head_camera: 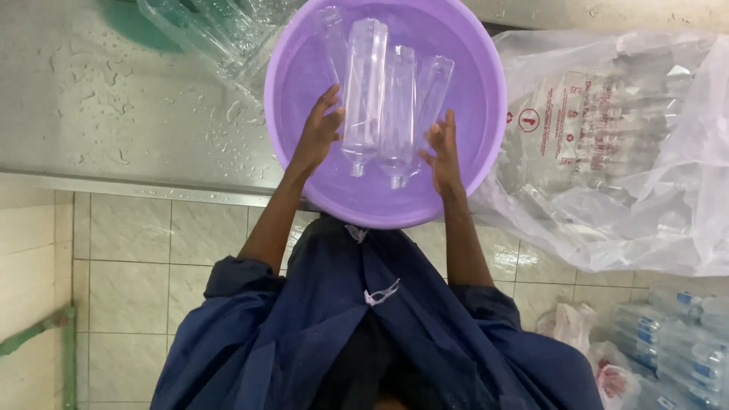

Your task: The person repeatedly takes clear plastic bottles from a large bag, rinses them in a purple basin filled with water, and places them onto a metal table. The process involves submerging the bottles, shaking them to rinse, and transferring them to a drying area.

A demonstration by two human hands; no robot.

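My left hand [319, 129] and right hand [443, 152], fingers spread, press clear empty plastic bottles [380, 99] together in the round purple plastic basin [304, 45]; next, I judge, comes a firmer grip.

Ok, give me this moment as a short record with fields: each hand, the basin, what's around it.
left hand: fingers against a clear plastic bottle in the basin
right hand: open, beside another clear bottle
basin: purple, round, holds water and several clear uncapped bottles
counter: metal, wet with droplets
right of basin: large clear plastic bag of empty bottles
floor, lower right: pack of capped bottles
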